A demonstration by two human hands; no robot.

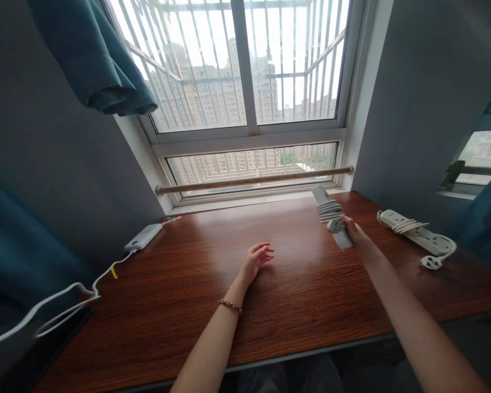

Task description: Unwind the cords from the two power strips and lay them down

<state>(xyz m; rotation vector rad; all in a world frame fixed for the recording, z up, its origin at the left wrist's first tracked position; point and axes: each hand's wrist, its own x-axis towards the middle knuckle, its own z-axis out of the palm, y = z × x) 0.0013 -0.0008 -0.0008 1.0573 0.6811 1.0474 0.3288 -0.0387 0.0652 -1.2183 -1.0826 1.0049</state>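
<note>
My right hand (355,232) grips a white power strip (322,197) with its cord wound round the middle. The strip is tilted, over the right part of the brown wooden table (180,295); whether it touches the tabletop I cannot tell. The plug seems to sit against the wound cord near my fingers. My left hand (257,261) rests at the middle of the table, fingers loosely curved and apart, holding nothing. A beaded bracelet (230,305) circles that wrist.
A second white power strip (419,237), its cord wrapped and plug (431,262) loose, lies at the right. Another white power strip (144,237) at the left edge has a white cable (45,303) running off the table. Behind stand a window with a rail (253,180) and a blue curtain (94,65).
</note>
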